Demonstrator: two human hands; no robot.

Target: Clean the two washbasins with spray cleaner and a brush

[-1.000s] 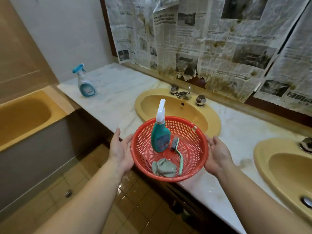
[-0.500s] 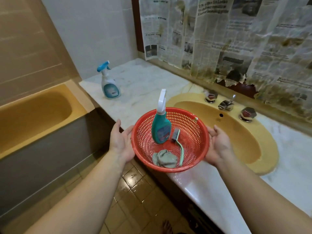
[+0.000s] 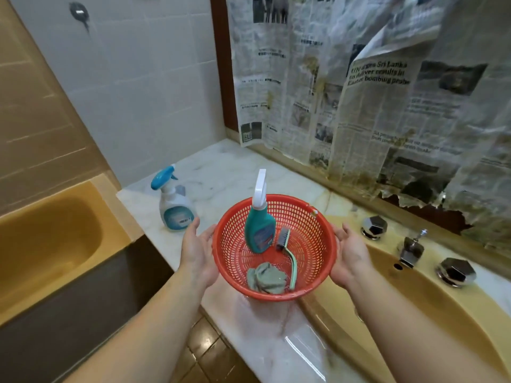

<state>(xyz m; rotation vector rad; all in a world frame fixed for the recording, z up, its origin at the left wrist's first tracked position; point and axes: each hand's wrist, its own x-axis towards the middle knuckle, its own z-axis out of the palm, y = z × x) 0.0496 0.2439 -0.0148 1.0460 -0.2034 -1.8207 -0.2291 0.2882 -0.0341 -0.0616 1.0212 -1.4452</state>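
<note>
A red plastic basket (image 3: 312, 244) is carried between my two hands above the marble counter (image 3: 221, 175). My left hand (image 3: 199, 252) presses flat against its left side and my right hand (image 3: 349, 255) against its right side, fingers straight. Inside the basket stand a teal spray cleaner bottle (image 3: 260, 230) with a white trigger, a green-handled brush (image 3: 287, 252) and a crumpled grey-green cloth (image 3: 265, 280). One yellow washbasin (image 3: 414, 308) lies to the right, just past the basket. The second washbasin is out of view.
A second spray bottle (image 3: 172, 205) with a blue trigger stands on the counter's left end. A chrome tap (image 3: 410, 250) and two chrome knobs sit behind the basin. A yellow bathtub (image 3: 47, 244) is at left. Stained newspaper (image 3: 359, 92) covers the back wall.
The view has swung left and nearer to the counter. The basket, still between both hands, has moved left, away from over the basin toward the counter's left end.
</note>
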